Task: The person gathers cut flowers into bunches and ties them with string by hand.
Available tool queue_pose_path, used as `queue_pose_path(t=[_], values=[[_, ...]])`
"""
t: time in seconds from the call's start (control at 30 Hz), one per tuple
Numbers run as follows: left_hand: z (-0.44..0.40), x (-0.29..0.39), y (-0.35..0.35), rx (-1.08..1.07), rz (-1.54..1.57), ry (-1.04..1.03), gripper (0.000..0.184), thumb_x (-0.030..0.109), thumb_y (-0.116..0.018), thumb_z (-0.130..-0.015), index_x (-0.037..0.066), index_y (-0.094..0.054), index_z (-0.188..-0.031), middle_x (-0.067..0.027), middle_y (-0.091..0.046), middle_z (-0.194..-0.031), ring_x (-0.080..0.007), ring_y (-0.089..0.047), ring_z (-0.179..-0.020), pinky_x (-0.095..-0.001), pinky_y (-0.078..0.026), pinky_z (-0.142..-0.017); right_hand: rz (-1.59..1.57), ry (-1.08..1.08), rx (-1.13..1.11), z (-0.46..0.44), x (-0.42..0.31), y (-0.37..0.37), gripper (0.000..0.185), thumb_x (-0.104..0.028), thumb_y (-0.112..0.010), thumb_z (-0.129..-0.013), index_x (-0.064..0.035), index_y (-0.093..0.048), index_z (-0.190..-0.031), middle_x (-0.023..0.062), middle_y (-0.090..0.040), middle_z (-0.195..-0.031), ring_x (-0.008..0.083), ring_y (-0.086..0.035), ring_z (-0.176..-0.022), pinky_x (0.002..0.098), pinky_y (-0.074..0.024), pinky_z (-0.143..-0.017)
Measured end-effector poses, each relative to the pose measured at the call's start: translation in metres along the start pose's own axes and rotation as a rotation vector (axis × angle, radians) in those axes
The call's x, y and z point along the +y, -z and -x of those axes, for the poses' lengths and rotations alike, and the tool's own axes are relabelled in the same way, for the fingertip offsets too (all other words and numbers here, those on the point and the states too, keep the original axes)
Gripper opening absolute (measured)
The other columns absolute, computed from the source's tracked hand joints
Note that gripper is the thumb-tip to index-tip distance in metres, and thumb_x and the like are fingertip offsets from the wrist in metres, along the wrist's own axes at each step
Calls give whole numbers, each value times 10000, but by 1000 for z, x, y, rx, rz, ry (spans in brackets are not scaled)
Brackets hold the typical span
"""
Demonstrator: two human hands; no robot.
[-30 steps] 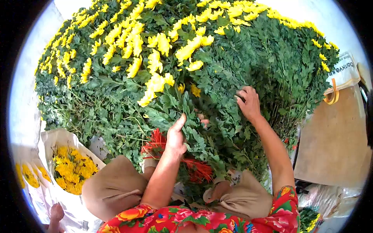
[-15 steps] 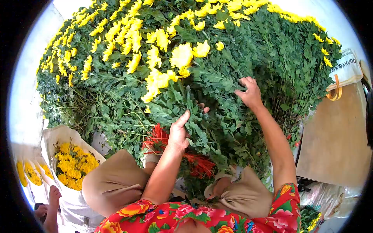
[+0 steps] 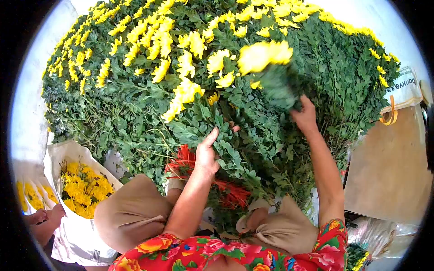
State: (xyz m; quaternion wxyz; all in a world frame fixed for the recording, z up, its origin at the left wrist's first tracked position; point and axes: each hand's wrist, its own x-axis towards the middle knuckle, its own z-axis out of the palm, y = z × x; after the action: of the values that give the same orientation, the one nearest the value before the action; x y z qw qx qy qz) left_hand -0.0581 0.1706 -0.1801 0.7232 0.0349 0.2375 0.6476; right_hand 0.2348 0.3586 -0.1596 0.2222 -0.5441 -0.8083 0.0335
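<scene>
Yellow chrysanthemum stems (image 3: 266, 56) have risen from the heap since the earlier frame, with the right hand (image 3: 305, 113).
Right-hand fingers are closed on these stems, blurred by motion; how many, I cannot tell. Left hand (image 3: 207, 156) is closed around a leafy bunch (image 3: 196, 124), and leaves hide most of its fingers. Beyond both hands spreads the large chrysanthemum heap (image 3: 343, 77); below them, red ties (image 3: 233, 192) lie between the forearms. Left of the left hand, a white wrapper (image 3: 106, 169) holds yellow blooms, with another person's hand (image 3: 53, 219) near it; its small dark print is unreadable. Right of the right hand are an orange strap (image 3: 389, 115), a brown board (image 3: 389, 167) and a white bag (image 3: 407, 88), whose lettering seems to include "anxye".
</scene>
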Motion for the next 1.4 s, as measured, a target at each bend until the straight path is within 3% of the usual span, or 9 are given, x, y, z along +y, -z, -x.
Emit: queue_pose_path(t=[0.07,0.2,0.4,0.47,0.63,0.8,0.87,1.27,1.4], values=[[-2,-1,3,27,-11,-3,486,327,-586,-934,55,-506,-1330,-126,-585,-1310,-323,-509,-1283,-484,-419,-1040,-621,-255,80,-9,39,-7,477,-126,-760,-765,27,-586,-1183,139,-662,-1145,233,-624,-1033,373,-491,-887],[-4,-7,0,11,-29,-38,481,321,-580,-939,50,-504,-1329,-123,-589,-1301,-321,-518,-1272,-480,-430,-1026,-347,-710,171,-35,52,41,940,-358,-782,-797,96,-264,-1438,196,-519,-1333,261,-492,-1195,365,-386,-1008],[-4,-11,-1,38,-50,-36,468,322,-562,-951,51,-506,-1328,-117,-592,-1295,-312,-535,-1253,-469,-450,-1002,-573,-245,128,-56,-56,118,622,-283,-737,-862,38,-478,-1328,115,-655,-1096,198,-601,-986,345,-462,-876],[-4,-10,-2,32,-47,-33,466,322,-567,-947,47,-512,-1319,-115,-599,-1284,-311,-535,-1251,-467,-447,-1007,-322,87,97,-60,-74,119,638,-151,-683,-785,-26,-449,-1364,176,-679,-995,339,-641,-821,372,-513,-781],[-3,-5,1,-4,-4,-18,516,347,-554,-947,30,-501,-1351,-147,-591,-1314,-298,-548,-1225,-440,-430,-1027,6,228,46,-11,-123,66,722,-62,-642,-755,-107,-397,-1432,204,-619,-1176,421,-635,-899,462,-537,-772],[-1,6,-4,-29,60,-25,491,338,-500,-993,11,-496,-1359,-159,-580,-1324,-266,-577,-1179,-419,-444,-1024,-16,202,-87,33,-161,47,847,-53,-750,-703,-176,-388,-1459,135,-556,-946,371,-610,-775,437,-504,-631],[5,10,-15,223,-42,-55,494,359,-606,-928,52,-548,-1311,-110,-613,-1279,-292,-589,-1147,-459,-454,-996,-100,174,-82,49,-166,38,869,-19,-763,-662,-175,-421,-1446,130,-536,-932,364,-595,-778,425,-502,-636],[7,1,-9,148,-15,-95,493,286,-691,-883,-1,-554,-1260,-137,-627,-1210,-295,-620,-1090,-475,-504,-949,-139,192,-236,107,-174,22,1054,71,-745,-510,-159,-378,-1471,120,-488,-956,360,-568,-803,428,-483,-637],[8,11,-19,235,-37,-106,397,167,-715,-839,-36,-607,-1163,-136,-662,-1108,-272,-659,-954,-449,-544,-876,-488,240,-365,105,-167,29,917,-46,-739,-662,-65,-326,-1482,171,-526,-1254,354,-570,-1099,373,-453,-939]])
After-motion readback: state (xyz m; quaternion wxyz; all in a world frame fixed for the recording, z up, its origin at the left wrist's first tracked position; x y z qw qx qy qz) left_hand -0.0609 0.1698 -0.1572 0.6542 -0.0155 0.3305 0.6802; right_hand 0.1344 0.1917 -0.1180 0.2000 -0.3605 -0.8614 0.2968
